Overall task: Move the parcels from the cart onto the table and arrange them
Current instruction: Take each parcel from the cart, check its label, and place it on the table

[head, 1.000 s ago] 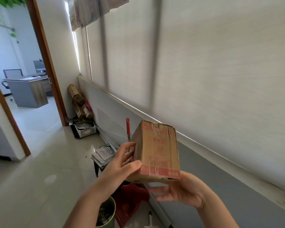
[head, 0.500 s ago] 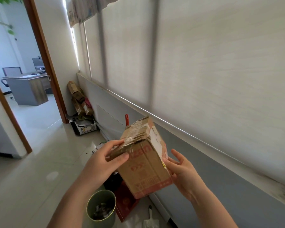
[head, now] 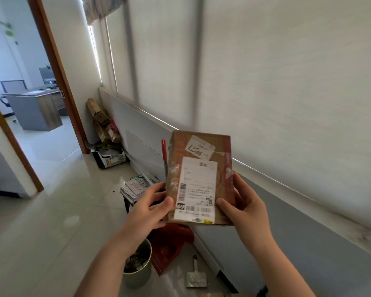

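Observation:
A brown cardboard parcel (head: 221, 146) with red tape and a white shipping label is held up in front of me, label side toward the camera. My left hand (head: 150, 207) grips its lower left edge, thumb on the front. On the lower right edge my right hand (head: 243, 202) holds it, thumb on the label side and fingers behind. Neither the cart nor the table is in view.
A wall with pale blinds runs along the right. On the floor below are a green bin (head: 138, 266), a red dustpan (head: 169, 243) with a red-tipped handle (head: 163, 153), a stack of papers (head: 133, 187) and piled boxes (head: 103, 123). A doorway at left opens onto a desk (head: 34, 108).
The parcel has been turned in both hands, from a tilted corner-on pose to upright with its labelled face toward me. My view has shifted a little.

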`<state>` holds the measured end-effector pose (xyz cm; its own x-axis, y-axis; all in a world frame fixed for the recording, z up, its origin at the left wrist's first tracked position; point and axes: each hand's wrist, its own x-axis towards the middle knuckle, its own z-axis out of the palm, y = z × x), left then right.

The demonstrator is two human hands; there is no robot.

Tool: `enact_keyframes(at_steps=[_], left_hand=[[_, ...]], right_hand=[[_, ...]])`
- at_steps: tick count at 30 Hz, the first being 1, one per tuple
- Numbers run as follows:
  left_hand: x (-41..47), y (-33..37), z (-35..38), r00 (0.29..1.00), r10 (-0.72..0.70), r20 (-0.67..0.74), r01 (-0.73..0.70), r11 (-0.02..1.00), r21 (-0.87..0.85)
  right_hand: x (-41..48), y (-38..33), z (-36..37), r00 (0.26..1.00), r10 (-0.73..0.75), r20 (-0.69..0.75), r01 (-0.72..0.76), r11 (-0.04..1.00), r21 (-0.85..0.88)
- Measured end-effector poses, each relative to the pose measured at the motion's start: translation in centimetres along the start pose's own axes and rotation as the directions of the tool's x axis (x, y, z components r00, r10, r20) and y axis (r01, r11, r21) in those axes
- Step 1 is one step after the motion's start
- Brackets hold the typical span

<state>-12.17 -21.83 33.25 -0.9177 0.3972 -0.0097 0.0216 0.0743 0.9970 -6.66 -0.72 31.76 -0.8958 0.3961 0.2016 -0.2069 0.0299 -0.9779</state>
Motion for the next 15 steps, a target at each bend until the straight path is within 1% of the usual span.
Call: enact_keyframes(at_steps=[2,4,7,10,12,15], left_hand=[[0.1,-0.5,1.3,0.998,0.009,-0.055,-0.010,1.000,-0.022],[0.3,-0.8,2.2,0.997,0.023,-0.077,-0.025,0.999,-0.034],[0.4,-0.5,3.0,0.997,0.046,-0.063,-0.051,0.996,-0.077],[0.4,-0.3,3.5,0.996,0.067,-0.058,-0.070,0.996,-0.049],[0.2,-0.2,3.3,0.996,0.070,-0.057,-0.071,0.997,-0.030],[-0.2,0.1,2.2,0.999,0.048,-0.005,-0.048,0.999,-0.004]], right_hand=[[-0.7,0.0,0.2,0.998,-0.063,-0.005,0.062,0.995,-0.074],[-0.9,-0.2,-0.1,0.996,-0.091,-0.019,0.089,0.992,-0.085],[-1.1,-0.8,-1.5,0.993,-0.119,-0.003,0.119,0.991,-0.054],[-1.5,-0.9,-2.3,0.993,-0.116,0.015,0.116,0.993,0.004],[-1.8,-1.0,-2.5,0.994,-0.111,-0.008,0.112,0.993,0.026],[-2.1,-1.5,-2.8,0.991,-0.100,-0.085,0.099,0.995,-0.018]])
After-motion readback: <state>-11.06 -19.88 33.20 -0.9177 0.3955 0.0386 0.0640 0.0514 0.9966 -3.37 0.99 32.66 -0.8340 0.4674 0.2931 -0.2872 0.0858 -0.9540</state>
